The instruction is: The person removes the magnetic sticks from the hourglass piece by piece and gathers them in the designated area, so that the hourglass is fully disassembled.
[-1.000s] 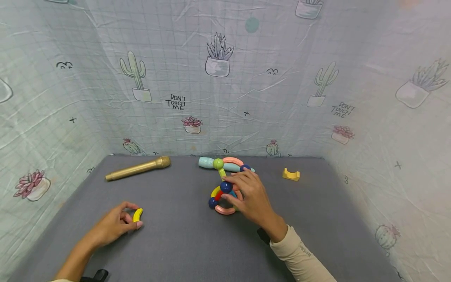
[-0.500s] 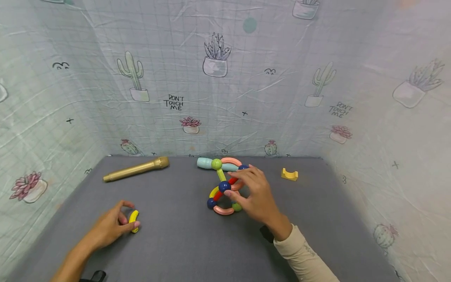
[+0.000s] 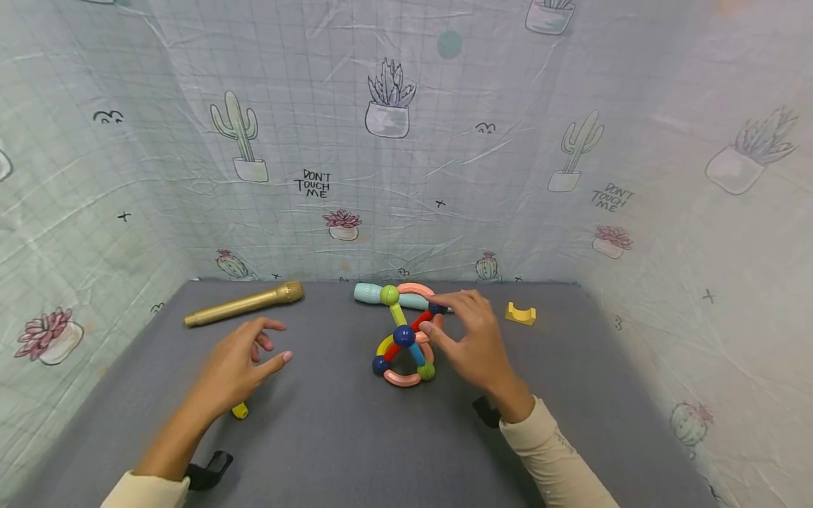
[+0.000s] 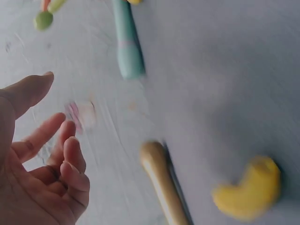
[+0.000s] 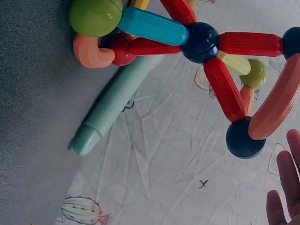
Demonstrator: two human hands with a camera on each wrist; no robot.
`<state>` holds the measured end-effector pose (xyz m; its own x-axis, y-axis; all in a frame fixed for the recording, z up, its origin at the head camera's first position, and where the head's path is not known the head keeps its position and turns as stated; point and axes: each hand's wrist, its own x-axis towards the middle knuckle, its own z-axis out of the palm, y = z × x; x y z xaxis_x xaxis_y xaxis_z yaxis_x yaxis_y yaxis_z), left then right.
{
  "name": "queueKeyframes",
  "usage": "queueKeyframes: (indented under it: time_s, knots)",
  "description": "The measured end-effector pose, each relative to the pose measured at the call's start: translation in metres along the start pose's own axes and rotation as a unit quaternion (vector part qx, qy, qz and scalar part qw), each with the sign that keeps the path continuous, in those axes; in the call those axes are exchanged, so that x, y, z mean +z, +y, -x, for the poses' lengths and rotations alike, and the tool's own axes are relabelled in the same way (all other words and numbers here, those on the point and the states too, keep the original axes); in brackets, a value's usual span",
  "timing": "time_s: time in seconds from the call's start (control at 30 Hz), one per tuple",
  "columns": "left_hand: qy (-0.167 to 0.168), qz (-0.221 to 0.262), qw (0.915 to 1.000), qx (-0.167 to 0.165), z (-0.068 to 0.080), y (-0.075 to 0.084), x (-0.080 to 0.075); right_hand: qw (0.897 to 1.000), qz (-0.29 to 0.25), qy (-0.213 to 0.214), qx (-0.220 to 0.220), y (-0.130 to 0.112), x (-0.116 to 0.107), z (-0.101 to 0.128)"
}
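Observation:
A standing build of magnetic rods and balls has a dark blue ball [image 3: 404,336] in its middle. Red rods [image 5: 251,44], a light blue rod [image 5: 154,26], green balls [image 5: 96,16] and curved salmon rods [image 5: 276,101] join it. Just to the right of the build is my right hand [image 3: 473,346], fingers spread, gripping nothing visible; whether a fingertip touches the build I cannot tell. My left hand [image 3: 238,363] hovers over the table's left side with loosely bent fingers and nothing in them. Below it lies a curved yellow rod [image 4: 251,192], partly hidden in the head view.
A gold microphone [image 3: 244,303] lies at the back left. Behind the build lies a pale teal baton-like piece [image 3: 368,293]. A small yellow notched block [image 3: 521,314] sits at the back right. A cactus-print cloth [image 3: 394,212] encloses the grey table.
My left hand has let go of the curved yellow rod, leaving it on the table, and moved up and right. My right hand has released the middle dark blue ball and drawn slightly right.

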<state>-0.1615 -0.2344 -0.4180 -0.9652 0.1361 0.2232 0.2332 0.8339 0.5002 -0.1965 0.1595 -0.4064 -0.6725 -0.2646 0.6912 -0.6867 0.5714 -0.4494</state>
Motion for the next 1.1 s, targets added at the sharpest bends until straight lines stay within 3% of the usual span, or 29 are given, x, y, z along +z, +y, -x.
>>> queueKeyframes:
  time_s: [0.23, 0.47, 0.67, 0.83, 1.1]
  knots:
    - [-0.009, 0.045, 0.9982, 0.038, -0.028, 0.04, 0.018, 1.0, -0.002, -0.007, 0.016, 0.002, -0.003, -0.003]
    - [-0.022, 0.113, 0.9906, 0.075, -0.053, 0.074, 0.038, 0.999, -0.012, -0.014, 0.026, 0.003, -0.004, -0.006]
    - [-0.034, 0.134, 0.9832, 0.119, -0.054, 0.105, 0.05, 0.999, -0.008, -0.031, -0.012, 0.002, -0.003, 0.002]
    - [-0.029, 0.119, 0.9792, 0.162, -0.051, 0.126, 0.06, 0.997, 0.023, -0.048, -0.049, 0.004, 0.001, 0.009]
    - [-0.007, 0.117, 0.9723, 0.202, -0.05, 0.134, 0.078, 0.995, 0.064, -0.046, -0.06, 0.0, 0.01, 0.013]
